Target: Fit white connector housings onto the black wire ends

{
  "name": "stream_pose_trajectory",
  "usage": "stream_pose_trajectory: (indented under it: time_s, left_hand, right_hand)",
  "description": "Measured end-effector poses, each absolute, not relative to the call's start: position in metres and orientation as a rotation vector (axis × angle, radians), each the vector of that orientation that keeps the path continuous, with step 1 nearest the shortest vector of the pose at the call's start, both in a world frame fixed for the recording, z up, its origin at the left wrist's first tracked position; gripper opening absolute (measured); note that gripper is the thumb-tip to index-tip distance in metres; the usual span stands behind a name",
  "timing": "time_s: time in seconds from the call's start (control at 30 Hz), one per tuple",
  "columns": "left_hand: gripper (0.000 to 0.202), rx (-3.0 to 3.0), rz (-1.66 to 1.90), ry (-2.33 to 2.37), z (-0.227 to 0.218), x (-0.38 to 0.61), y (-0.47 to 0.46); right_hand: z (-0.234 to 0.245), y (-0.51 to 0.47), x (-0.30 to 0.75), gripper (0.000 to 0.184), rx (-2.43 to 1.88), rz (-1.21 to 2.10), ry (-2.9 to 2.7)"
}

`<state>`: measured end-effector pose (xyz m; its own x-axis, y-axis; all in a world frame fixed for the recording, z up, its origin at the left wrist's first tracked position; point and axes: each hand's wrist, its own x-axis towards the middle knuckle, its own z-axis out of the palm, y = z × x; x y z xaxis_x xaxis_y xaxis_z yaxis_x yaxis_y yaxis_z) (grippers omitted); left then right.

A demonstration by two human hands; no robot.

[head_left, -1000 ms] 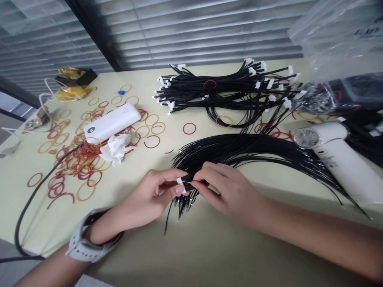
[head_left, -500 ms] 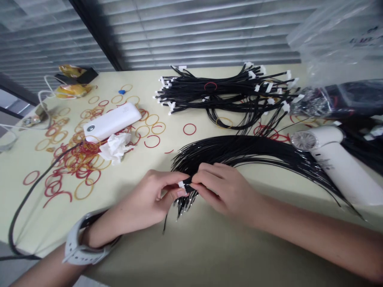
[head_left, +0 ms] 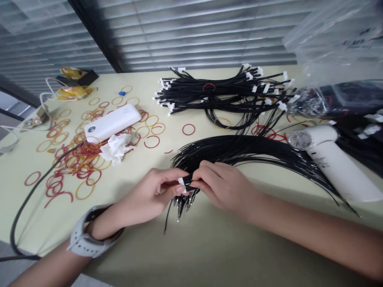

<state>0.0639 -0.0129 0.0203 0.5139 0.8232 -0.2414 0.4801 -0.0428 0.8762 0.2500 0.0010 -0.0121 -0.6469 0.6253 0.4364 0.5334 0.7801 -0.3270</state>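
Note:
Near the front of the pale yellow table [head_left: 209, 239], my left hand [head_left: 149, 197] pinches a small white connector [head_left: 181, 182] between thumb and fingers. My right hand [head_left: 223, 185] pinches the thin black wires [head_left: 188, 180] that run into that connector. Both hands meet above the near end of a loose fan of black wires [head_left: 257, 153] that sweeps off to the right. A grey watch [head_left: 80, 239] is on my left wrist.
A bundle of black wires with white connectors [head_left: 221, 91] lies at the back. Many red and yellow rubber bands [head_left: 77, 155], a white power bank [head_left: 112, 122] and crumpled tissue [head_left: 115, 146] lie left. A white handheld fan [head_left: 335, 159] and plastic bags [head_left: 338, 52] are right.
The hands stay pinched together at the connector with only small finger shifts. The view has shifted a little.

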Motion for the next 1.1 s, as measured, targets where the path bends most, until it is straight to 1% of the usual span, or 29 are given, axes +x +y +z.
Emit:
stream_pose_trajectory:
  time_s: [0.2,0.33,0.5,0.67,0.8,0.97,1.1]
  left_hand:
    - [0.014,1.508,0.43,1.139,0.017,0.0644,-0.0146]
    - [0.01,1.412,0.458,1.09,0.0163,0.068,-0.0158]
    - [0.012,1.265,0.512,1.055,0.0124,0.0682,-0.0172]
    - [0.019,1.158,0.581,1.03,0.0155,0.0667,-0.0137]
    - [0.022,1.183,0.599,1.06,0.0192,0.0641,-0.0101]
    - [0.025,1.168,0.558,1.062,0.0157,0.0623,-0.0119]
    - [0.023,1.198,0.555,1.029,0.0128,0.0645,-0.0145]
  right_hand:
    - [-0.0153,0.0001,0.2486,0.03,-0.892,0.099,-2.404]
    - [-0.0162,-0.002,0.2467,0.03,-0.86,0.093,-2.367]
    - [-0.016,-0.0045,0.2477,0.033,-0.858,0.171,-2.34]
    - [-0.0149,-0.0029,0.2511,0.024,-0.827,0.269,-2.267]
    - [-0.0156,-0.0008,0.2536,0.013,-0.757,0.26,-2.215]
    - [-0.0121,-0.0009,0.2543,0.014,-0.783,0.246,-2.23]
    - [-0.0068,-0.0025,0.2538,0.009,-0.83,0.154,-2.143]
